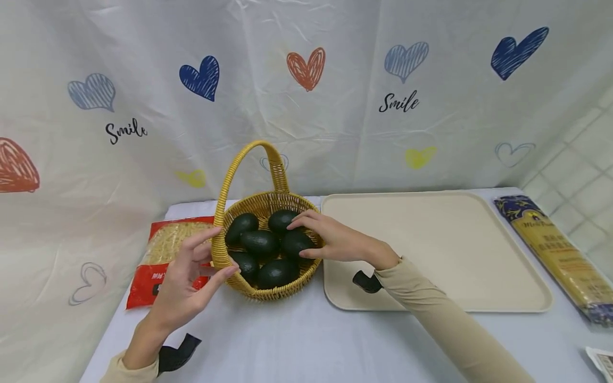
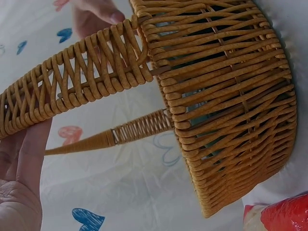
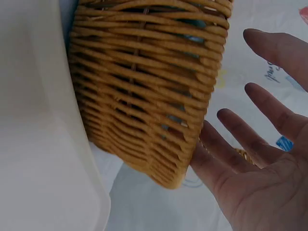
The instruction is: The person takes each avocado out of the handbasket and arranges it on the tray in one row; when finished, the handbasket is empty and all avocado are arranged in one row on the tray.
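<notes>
Wicker basket of avocados, frame centre | left hand steadies rim, fingers relaxed | right hand spread over fruit, gripping nothing

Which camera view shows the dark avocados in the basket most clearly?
The head view: it looks down into the wicker basket, so the avocados lie in plain sight, with the right hand over them. Both wrist views show only the basket's woven outer wall; through its gaps just dark slivers appear.
</notes>
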Action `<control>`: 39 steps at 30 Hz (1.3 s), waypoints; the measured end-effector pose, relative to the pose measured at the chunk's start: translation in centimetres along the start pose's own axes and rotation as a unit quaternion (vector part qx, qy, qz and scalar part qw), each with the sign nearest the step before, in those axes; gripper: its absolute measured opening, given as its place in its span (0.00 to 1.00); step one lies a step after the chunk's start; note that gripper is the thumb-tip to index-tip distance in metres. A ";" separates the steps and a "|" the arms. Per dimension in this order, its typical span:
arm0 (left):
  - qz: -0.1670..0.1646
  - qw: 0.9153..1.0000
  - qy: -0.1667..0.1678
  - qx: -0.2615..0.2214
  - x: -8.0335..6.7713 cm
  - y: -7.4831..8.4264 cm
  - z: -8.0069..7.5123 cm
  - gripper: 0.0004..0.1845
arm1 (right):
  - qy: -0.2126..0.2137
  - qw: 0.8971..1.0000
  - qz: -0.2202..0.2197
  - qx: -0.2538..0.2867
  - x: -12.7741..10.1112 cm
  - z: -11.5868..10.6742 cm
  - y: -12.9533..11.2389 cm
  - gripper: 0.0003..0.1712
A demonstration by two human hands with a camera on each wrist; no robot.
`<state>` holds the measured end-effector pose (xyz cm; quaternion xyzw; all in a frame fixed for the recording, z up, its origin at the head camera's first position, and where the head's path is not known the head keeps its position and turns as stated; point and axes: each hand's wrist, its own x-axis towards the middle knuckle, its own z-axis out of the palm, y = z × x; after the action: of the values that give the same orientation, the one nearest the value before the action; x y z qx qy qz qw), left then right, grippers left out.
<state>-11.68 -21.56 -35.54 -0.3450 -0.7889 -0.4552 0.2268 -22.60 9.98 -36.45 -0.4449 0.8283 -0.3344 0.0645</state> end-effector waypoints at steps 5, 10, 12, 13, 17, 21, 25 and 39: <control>-0.001 1.000 0.005 0.004 0.0 0.1 0.1 0.51 | -0.011 1.000 -0.002 0.000 0.5 0.3 -0.1 0.28; -0.009 1.000 0.004 0.003 0.1 0.4 0.2 0.51 | -0.041 0.999 0.022 -0.012 1.1 0.9 0.1 0.26; -0.012 1.000 0.002 0.002 0.1 0.5 0.2 0.52 | -0.055 0.998 0.031 -0.022 1.3 1.1 0.1 0.25; -0.013 1.000 0.001 0.002 0.1 0.6 0.2 0.52 | -0.063 0.997 0.036 -0.027 1.4 1.2 0.2 0.24; -0.012 1.000 -0.001 0.007 0.1 0.6 0.2 0.52 | -0.075 0.995 0.047 -0.044 1.6 1.1 0.3 0.22; -0.009 1.000 0.000 0.012 0.2 0.5 0.2 0.52 | -0.085 0.994 0.042 -0.057 2.1 0.7 0.3 0.23; -0.007 1.000 -0.002 0.018 0.3 0.5 0.2 0.53 | -0.106 0.990 0.048 -0.076 2.6 0.3 0.3 0.26; -0.025 1.000 0.003 0.015 0.2 0.8 0.4 0.51 | -0.151 0.981 0.074 -0.099 3.9 0.1 0.5 0.34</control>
<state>-11.28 -20.85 -35.16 -0.3207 -0.8030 -0.4500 0.2232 -25.24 7.06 -36.07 -0.4320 0.8685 -0.1744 0.1691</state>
